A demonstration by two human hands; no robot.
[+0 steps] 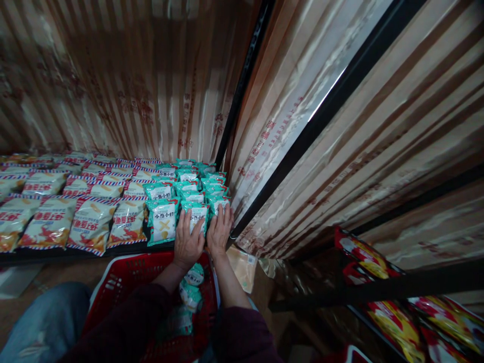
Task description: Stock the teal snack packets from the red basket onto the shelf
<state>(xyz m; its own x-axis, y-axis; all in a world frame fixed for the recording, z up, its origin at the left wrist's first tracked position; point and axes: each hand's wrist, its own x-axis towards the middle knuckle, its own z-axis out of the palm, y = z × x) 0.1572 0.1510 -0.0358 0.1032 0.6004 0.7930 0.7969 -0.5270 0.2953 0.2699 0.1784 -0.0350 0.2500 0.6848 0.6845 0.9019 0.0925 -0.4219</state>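
Observation:
Teal-and-white snack bags (pixel 164 220) stand in short rows at the right end of a low shelf. My left hand (pixel 188 241) lies against a front bag (pixel 196 213) with its fingers stretched and spread. Beside it, my right hand (pixel 219 233) rests flat on the front of the rightmost teal bag (pixel 218 202), fingers extended. Neither hand is wrapped around a bag. Below my forearms sits a red plastic basket (pixel 130 269), holding several loose teal bags (pixel 191 293). My sleeves and forearms hide part of the basket.
Cream-and-orange snack bags (pixel 89 222) fill the shelf to the left. Shiny printed sheeting (pixel 166 96) hangs behind, crossed by dark metal posts (pixel 302 136). At lower right, another rack holds red-and-yellow packets (pixel 393 322). My knee (pixel 47 317) is left of the basket.

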